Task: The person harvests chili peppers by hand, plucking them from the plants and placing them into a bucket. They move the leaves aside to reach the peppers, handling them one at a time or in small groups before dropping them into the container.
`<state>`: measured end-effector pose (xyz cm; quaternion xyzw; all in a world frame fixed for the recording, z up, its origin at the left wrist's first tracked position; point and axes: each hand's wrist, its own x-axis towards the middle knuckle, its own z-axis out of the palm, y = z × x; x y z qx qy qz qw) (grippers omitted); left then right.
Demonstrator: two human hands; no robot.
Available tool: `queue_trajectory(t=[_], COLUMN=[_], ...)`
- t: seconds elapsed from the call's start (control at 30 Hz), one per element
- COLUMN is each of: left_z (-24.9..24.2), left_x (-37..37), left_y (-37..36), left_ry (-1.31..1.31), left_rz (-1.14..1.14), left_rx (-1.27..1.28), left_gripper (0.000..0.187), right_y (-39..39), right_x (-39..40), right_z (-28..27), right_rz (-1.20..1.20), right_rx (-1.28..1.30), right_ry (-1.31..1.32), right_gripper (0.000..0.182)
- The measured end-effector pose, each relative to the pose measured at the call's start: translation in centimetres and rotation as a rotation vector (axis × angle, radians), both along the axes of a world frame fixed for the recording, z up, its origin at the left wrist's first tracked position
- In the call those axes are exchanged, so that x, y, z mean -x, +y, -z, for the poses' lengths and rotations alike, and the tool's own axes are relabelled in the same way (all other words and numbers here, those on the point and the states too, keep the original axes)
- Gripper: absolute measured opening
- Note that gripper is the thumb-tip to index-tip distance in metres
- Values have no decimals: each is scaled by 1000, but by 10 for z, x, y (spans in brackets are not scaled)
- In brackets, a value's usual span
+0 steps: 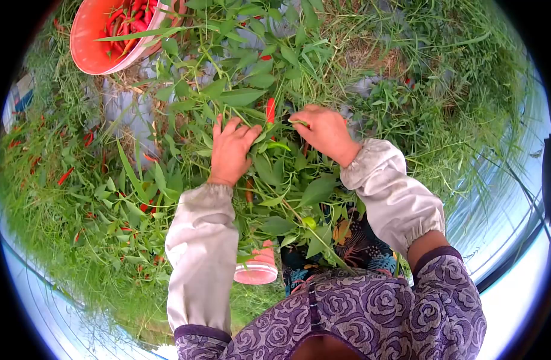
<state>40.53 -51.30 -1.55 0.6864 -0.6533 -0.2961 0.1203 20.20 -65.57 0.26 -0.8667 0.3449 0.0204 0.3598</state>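
My left hand (230, 150) lies over the leaves of a chili plant (242, 97), its fingers stretched and slightly apart. To its right, my right hand (326, 132) is closed in a pinch, with a small green bit of plant showing at its fingertips. Between the two hands a red chili (271, 110) points up among the leaves. A yellow-green chili (278, 145) lies just below it. Lower down hangs an orange-brown chili (249, 190), partly covered by leaves. Both forearms wear pale sleeve covers.
A red bucket (86, 42) holding red chilies (130, 27) stands at the upper left. Near my body is a pink container (256, 274), partly hidden by leaves. More red chilies hang in plants on the left. Grass (467, 90) grows thick on the right, and grey ground sheet (128, 117) shows in patches.
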Motion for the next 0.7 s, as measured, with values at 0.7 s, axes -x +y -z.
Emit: queue_trajectory(t=[0.7], left_z=[3], left_x=[5], left_y=[-4], left_ry=[41], left_rz=[-74], left_rx=[-43], left_gripper=[62], right_y=[13], right_x=[-12], right_z=[-31], right_rz=[-341], right_rx=[80], right_ry=[177], right_gripper=[19])
